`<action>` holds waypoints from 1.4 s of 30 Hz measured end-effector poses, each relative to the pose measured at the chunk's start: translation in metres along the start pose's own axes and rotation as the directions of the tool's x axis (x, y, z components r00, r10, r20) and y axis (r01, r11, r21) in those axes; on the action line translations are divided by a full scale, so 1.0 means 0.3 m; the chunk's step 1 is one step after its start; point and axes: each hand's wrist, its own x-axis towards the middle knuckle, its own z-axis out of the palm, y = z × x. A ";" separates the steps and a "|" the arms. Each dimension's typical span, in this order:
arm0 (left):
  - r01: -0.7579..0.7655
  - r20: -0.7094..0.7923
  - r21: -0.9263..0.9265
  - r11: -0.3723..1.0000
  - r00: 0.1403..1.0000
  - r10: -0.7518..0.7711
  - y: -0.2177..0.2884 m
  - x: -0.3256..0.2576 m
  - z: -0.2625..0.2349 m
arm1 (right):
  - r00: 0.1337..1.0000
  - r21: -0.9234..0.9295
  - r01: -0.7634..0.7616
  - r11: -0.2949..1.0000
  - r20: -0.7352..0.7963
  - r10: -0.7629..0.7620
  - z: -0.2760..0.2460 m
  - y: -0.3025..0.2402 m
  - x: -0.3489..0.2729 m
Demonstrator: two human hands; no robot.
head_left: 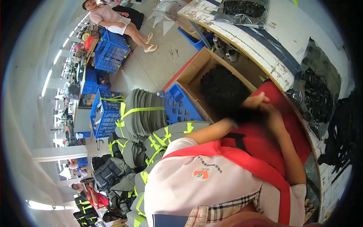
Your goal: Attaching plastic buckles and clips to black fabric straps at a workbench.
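1. We see a black bundle [245,115] right of the middle of the frame, between our two hands and over the lower right part of the box; it is too blurred for us to tell its exact kind.
2. Our left hand [256,101] lies at the upper edge of that bundle, some fingers pointing right; the bundle hides part of the hand, so we cannot tell whether they grip it.
3. Our right hand [273,115] is at the bundle's right end, its fingers bent and blurred; we cannot tell whether they are clenched on it.
4. Just up and left of our hands, we have a cardboard box [189,75] with a black heap [219,85] inside.
5. Below our hands, we see our red apron [264,149], with a short black strap [240,142] against it.
6. Left of the box stands a blue plastic crate [180,106], and beside it a tall stack of grey pieces [145,121] tied with yellow-green ribbon.
7. Along the right side of the frame, we have a white table [289,34] with a worn edge; on it are two clear bags of black parts, one at the top [244,10], one farther down [317,89], and loose black straps [337,130] at the far right.
8. In the upper left, we see a person [107,17] in a pink top near another blue crate [110,53].
9. In the lower left, we find a person in red [99,198] near grey bags [109,174].
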 end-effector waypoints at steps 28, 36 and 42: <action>0.298 0.291 -0.370 0.880 0.936 -0.195 -0.006 0.053 0.156 | 0.900 0.683 -0.228 0.694 -0.124 0.418 -0.081 0.101 -0.161; 0.320 0.244 -0.136 0.938 0.928 -0.281 -0.118 0.064 0.060 | 0.644 -0.059 -0.284 0.957 -0.751 0.145 -0.430 0.164 -0.466; 0.317 0.175 -0.040 0.948 0.936 -0.306 -0.040 0.066 0.089 | 0.346 -0.097 -0.499 0.861 -0.934 0.095 -0.710 0.261 -0.646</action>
